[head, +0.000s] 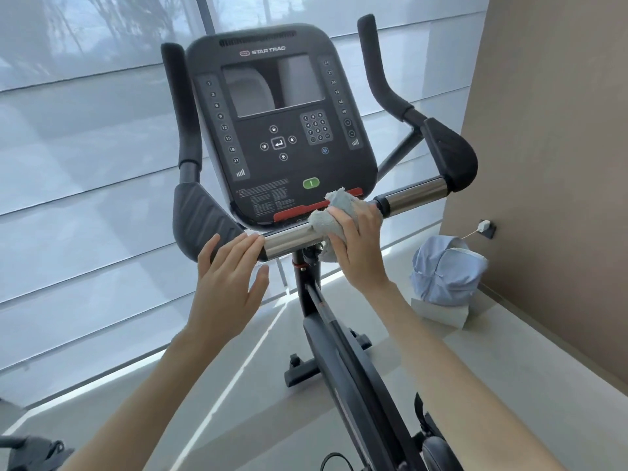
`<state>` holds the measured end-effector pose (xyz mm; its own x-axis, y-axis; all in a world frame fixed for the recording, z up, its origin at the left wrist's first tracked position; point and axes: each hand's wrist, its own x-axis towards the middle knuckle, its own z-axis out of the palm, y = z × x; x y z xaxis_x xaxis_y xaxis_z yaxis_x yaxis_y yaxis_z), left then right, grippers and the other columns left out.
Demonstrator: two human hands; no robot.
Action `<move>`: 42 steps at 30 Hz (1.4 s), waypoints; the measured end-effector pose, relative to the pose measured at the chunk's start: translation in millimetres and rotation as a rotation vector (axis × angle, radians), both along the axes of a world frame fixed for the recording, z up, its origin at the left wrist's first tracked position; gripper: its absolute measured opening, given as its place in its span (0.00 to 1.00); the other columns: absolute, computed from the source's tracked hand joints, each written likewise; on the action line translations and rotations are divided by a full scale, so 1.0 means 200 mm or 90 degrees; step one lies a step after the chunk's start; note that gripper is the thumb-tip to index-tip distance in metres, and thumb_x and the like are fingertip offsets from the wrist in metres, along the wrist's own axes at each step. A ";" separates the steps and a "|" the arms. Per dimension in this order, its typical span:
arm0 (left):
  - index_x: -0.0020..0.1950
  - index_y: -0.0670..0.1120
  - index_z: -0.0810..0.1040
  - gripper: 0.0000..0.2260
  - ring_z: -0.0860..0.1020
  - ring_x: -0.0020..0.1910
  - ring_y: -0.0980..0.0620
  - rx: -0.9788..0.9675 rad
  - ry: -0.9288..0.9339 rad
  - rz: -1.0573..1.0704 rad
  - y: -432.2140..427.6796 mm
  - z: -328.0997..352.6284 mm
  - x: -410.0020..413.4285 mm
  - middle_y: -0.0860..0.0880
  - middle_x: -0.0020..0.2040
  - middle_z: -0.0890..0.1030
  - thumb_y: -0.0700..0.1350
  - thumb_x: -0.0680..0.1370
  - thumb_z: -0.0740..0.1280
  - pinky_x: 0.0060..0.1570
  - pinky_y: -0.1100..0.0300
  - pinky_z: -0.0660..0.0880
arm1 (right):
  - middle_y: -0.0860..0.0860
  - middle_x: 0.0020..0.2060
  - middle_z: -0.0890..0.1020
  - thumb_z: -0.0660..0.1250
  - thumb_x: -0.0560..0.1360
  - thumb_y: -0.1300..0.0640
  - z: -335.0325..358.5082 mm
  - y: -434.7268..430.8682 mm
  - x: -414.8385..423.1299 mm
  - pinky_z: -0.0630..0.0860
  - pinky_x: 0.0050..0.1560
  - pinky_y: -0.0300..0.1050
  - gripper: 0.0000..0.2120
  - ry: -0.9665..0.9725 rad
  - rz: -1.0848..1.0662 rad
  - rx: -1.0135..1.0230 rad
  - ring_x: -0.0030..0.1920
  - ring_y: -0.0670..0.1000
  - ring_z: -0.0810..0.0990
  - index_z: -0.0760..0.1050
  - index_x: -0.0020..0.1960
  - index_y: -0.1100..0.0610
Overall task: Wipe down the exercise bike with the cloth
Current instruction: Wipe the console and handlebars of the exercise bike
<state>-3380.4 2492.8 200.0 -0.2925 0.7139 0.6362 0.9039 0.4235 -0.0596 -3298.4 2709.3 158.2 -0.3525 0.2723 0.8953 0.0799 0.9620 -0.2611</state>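
right hand (356, 246) clamps cloth (334, 212) on handlebar (292, 241) | left hand (227, 270) open

I'm looking into what reads as a small gym or fitness room. An exercise bike (333, 300) fills the view, with a branded console (282, 124) carrying a screen, keypad and resistance levels, and padded handlebars (448, 154) to either side. Behind it, a large window (85, 147) is covered by translucent blinds. The floor (238, 385) is plain grey, and a beige wall (550, 164) has a charger plugged into a socket (486, 227).
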 end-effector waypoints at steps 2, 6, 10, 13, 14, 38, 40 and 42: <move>0.66 0.40 0.74 0.19 0.72 0.67 0.47 -0.017 -0.010 -0.012 -0.02 0.01 0.00 0.45 0.65 0.76 0.47 0.80 0.55 0.71 0.45 0.58 | 0.57 0.58 0.75 0.54 0.81 0.50 0.01 0.05 0.02 0.65 0.64 0.57 0.19 0.005 -0.038 -0.038 0.60 0.59 0.71 0.77 0.57 0.62; 0.67 0.40 0.73 0.20 0.71 0.68 0.46 -0.033 -0.001 -0.036 -0.06 0.02 -0.02 0.44 0.66 0.75 0.47 0.80 0.55 0.69 0.42 0.62 | 0.55 0.46 0.82 0.57 0.79 0.48 0.08 -0.04 -0.03 0.69 0.58 0.52 0.18 0.032 -0.120 -0.082 0.51 0.58 0.77 0.80 0.48 0.59; 0.67 0.39 0.72 0.19 0.71 0.67 0.46 -0.008 0.021 -0.032 -0.09 -0.02 -0.06 0.43 0.67 0.74 0.45 0.79 0.56 0.70 0.44 0.60 | 0.53 0.44 0.82 0.59 0.78 0.45 0.11 -0.28 -0.14 0.68 0.60 0.52 0.16 -0.063 -0.042 -0.022 0.49 0.55 0.77 0.80 0.47 0.55; 0.67 0.39 0.71 0.19 0.70 0.67 0.46 0.029 0.025 -0.038 -0.09 -0.06 -0.08 0.43 0.66 0.74 0.45 0.79 0.57 0.71 0.47 0.57 | 0.53 0.48 0.83 0.61 0.77 0.45 0.11 -0.34 -0.16 0.68 0.61 0.52 0.15 -0.127 0.005 0.071 0.51 0.55 0.78 0.79 0.52 0.54; 0.68 0.40 0.70 0.19 0.69 0.67 0.46 0.035 0.030 -0.039 -0.08 -0.08 -0.09 0.43 0.66 0.74 0.46 0.79 0.57 0.71 0.47 0.57 | 0.53 0.47 0.83 0.62 0.77 0.46 0.12 -0.31 -0.15 0.69 0.60 0.51 0.14 -0.139 0.009 0.089 0.51 0.54 0.79 0.79 0.53 0.54; 0.65 0.40 0.73 0.18 0.69 0.67 0.47 0.070 0.009 -0.066 -0.08 -0.04 -0.17 0.45 0.66 0.73 0.47 0.79 0.58 0.71 0.47 0.57 | 0.52 0.44 0.81 0.53 0.80 0.45 0.28 -0.30 -0.13 0.68 0.53 0.48 0.18 -0.317 0.029 0.020 0.46 0.54 0.77 0.75 0.55 0.56; 0.64 0.40 0.74 0.17 0.71 0.65 0.46 0.072 0.007 -0.062 -0.08 -0.04 -0.17 0.45 0.65 0.74 0.47 0.79 0.58 0.72 0.48 0.57 | 0.52 0.44 0.82 0.55 0.79 0.45 0.27 -0.20 -0.08 0.68 0.53 0.48 0.18 -0.306 0.017 0.009 0.47 0.55 0.78 0.76 0.57 0.55; 0.63 0.41 0.73 0.17 0.72 0.64 0.46 0.076 -0.005 -0.060 -0.07 -0.04 -0.17 0.45 0.63 0.75 0.47 0.79 0.57 0.72 0.48 0.57 | 0.51 0.48 0.82 0.55 0.79 0.45 0.27 -0.04 -0.01 0.69 0.56 0.51 0.18 -0.304 -0.013 -0.044 0.50 0.55 0.77 0.75 0.61 0.53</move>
